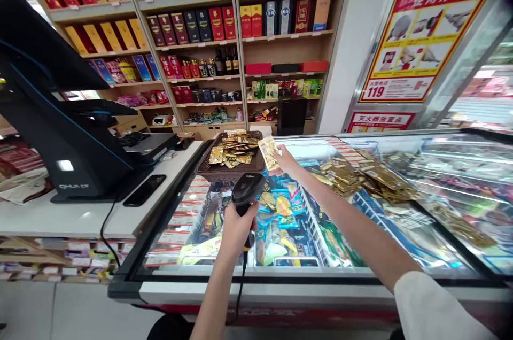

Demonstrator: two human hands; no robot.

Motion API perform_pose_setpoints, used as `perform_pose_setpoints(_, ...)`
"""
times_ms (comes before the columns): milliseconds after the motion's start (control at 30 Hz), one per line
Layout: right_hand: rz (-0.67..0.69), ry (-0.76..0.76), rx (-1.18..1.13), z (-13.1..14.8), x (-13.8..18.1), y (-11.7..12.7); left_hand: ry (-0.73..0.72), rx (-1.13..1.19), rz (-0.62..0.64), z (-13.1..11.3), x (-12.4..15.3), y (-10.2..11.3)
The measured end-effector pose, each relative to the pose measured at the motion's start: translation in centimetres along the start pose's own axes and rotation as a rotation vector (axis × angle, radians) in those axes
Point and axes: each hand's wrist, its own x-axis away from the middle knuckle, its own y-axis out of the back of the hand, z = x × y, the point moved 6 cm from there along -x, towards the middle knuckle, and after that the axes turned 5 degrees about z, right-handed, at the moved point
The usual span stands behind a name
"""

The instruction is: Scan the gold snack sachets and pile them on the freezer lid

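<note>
My left hand (pixel 236 225) is wrapped round the handle of a black barcode scanner (pixel 247 186), its head tilted up and its cable hanging down over the freezer's front edge. In my right hand (pixel 284 161) is a small gold snack packet (pixel 268 152), pinched at its right side and held just beside the brown basket (pixel 204 168). Many more gold packets (pixel 236 148) lie heaped inside that basket. Farther right, piles of larger gold packets (pixel 380 177) rest on the glass freezer top.
A chest freezer (pixel 280 289) with bagged and wrapped goods under its glass spans the front. On the left counter (pixel 108 217) stand a black checkout terminal (pixel 76 142) and a phone (pixel 145 190). Shelves of boxes (pixel 192 24) line the wall; a red poster (pixel 425 30) hangs right.
</note>
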Motion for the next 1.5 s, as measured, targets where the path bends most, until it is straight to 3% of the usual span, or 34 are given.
perform_pose_setpoints(100, -0.029, -0.06, -0.112, -2.8, 5.0, 3.0, -0.015, -0.015, 0.074, -0.1, 0.5, -2.5)
perform_pose_setpoints(233, -0.156, 0.037, -0.18, -4.8, 10.2, 7.5, -0.014, -0.028, 0.156, 0.2, 1.0, -5.5)
perform_pose_setpoints(333, -0.237, 0.108, -0.268, -5.9, 12.8, 10.2, -0.019, -0.05, 0.173, 0.9, 0.8, -7.0)
perform_pose_setpoints(500, -0.361, 0.061, -0.316, -7.4, 15.1, 12.8, -0.026, -0.124, 0.154, 1.9, 0.3, -8.2)
perform_pose_setpoints(1033, -0.346, 0.134, -0.223, -6.9, 15.4, 12.2, 0.036, -0.203, 0.2, 0.9, 2.3, -9.7)
perform_pose_setpoints(1500, -0.34, 0.15, -0.136, -6.5, 15.6, 11.6, 0.038, -0.263, 0.203, 0.8, 2.4, -9.9)
